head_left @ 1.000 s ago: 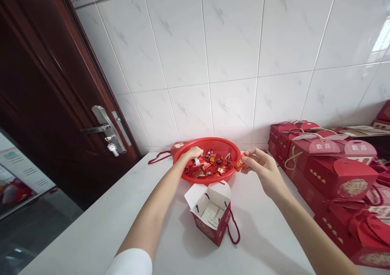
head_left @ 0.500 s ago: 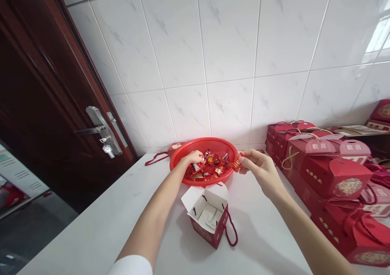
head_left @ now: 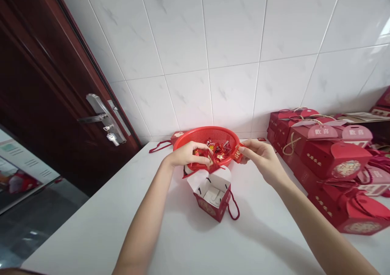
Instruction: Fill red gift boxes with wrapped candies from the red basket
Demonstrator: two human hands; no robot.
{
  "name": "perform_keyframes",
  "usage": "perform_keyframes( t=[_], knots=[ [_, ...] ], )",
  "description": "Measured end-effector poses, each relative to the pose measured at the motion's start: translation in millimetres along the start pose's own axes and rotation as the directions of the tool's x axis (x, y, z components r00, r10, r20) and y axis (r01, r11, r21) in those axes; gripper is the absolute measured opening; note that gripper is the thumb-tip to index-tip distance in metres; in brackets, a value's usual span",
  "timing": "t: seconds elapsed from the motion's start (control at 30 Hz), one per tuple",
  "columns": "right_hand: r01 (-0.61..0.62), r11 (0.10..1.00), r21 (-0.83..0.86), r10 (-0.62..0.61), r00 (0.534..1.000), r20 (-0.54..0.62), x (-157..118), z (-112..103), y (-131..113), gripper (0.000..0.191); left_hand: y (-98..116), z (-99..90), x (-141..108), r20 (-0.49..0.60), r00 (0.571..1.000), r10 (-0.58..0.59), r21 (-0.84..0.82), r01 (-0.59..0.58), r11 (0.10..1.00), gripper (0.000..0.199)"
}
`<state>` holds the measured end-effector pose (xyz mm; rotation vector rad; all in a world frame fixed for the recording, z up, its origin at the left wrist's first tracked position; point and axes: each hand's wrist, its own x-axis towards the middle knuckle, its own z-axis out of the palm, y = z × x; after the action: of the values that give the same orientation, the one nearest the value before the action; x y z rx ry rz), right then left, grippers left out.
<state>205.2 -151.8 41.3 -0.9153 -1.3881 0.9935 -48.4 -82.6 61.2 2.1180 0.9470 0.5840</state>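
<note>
My left hand [head_left: 190, 154] grips several red-wrapped candies [head_left: 215, 166] above the near rim of a red plastic basket [head_left: 203, 133]. More wrapped candies [head_left: 224, 150] lie inside that basket. Between finger and thumb, my right hand [head_left: 258, 157] pinches a red candy wrapper [head_left: 238, 154] at the basket's right edge. Just in front of the basket stands an open red box [head_left: 211, 208] with white inner walls, its flaps up and a dark red cord handle on its right side. No candy shows inside the box.
Closed red gift boxes [head_left: 323, 153] are stacked on the right of the white table [head_left: 183, 246]. Another red box with a cord [head_left: 161, 146] sits behind the basket's left side. A tiled wall is behind, and a dark door with a silver handle [head_left: 102, 118] stands left.
My left hand has come up out of the basket with candies and moved toward the open box. My right hand still holds its red wrapper. The view has shifted slightly.
</note>
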Motion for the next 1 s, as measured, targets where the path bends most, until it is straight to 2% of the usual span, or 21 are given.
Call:
perform_keyframes(
  t=[0.07, 0.23, 0.37, 0.47, 0.57, 0.7, 0.87, 1.0],
  knots=[
    [-0.018, 1.000, -0.009, 0.018, 0.999, 0.049, -2.9, 2.8, -0.4, 0.033, 8.0, 2.3, -11.8, -0.001, 1.000, -0.004, 0.099, 0.004, 0.995, 0.037],
    [-0.015, 0.994, -0.106, 0.033, 0.984, 0.175, -9.8, 16.2, 5.0, 0.030, 22.3, 11.8, -28.3, -0.207, 0.978, 0.029, 0.074, -0.014, 0.997, 0.036],
    [0.088, 0.947, -0.309, 0.007, 0.956, 0.293, -15.5, 27.5, 15.0, 0.026, 25.0, 15.6, -31.3, -0.331, 0.940, 0.080, 0.050, -0.068, 0.996, 0.036],
    [0.174, 0.887, -0.427, -0.043, 0.953, 0.299, -19.7, 31.1, 17.6, 0.024, 22.3, 22.9, -28.6, -0.383, 0.918, 0.101, 0.019, -0.101, 0.995, 0.033],
    [0.192, 0.900, -0.390, -0.084, 0.957, 0.277, -22.7, 33.4, 15.8, 0.027, 19.8, 36.5, -23.2, -0.424, 0.903, 0.066, -0.016, -0.080, 0.997, 0.034],
    [0.158, 0.949, -0.273, -0.070, 0.949, 0.306, -25.2, 40.9, 16.1, 0.042, 20.0, 53.7, -17.5, -0.455, 0.889, 0.049, -0.043, -0.077, 0.996, 0.035],
    [0.134, 0.963, -0.232, -0.076, 0.967, 0.242, -27.7, 49.4, 18.8, 0.024, 24.7, 59.7, -19.4, -0.408, 0.906, 0.113, -0.002, -0.125, 0.992, 0.034],
    [0.121, 0.963, -0.240, -0.060, 0.968, 0.245, -27.2, 49.0, 16.7, 0.016, 26.3, 55.6, -22.4, -0.440, 0.893, 0.099, 0.133, -0.044, 0.990, 0.042]
  ],
)
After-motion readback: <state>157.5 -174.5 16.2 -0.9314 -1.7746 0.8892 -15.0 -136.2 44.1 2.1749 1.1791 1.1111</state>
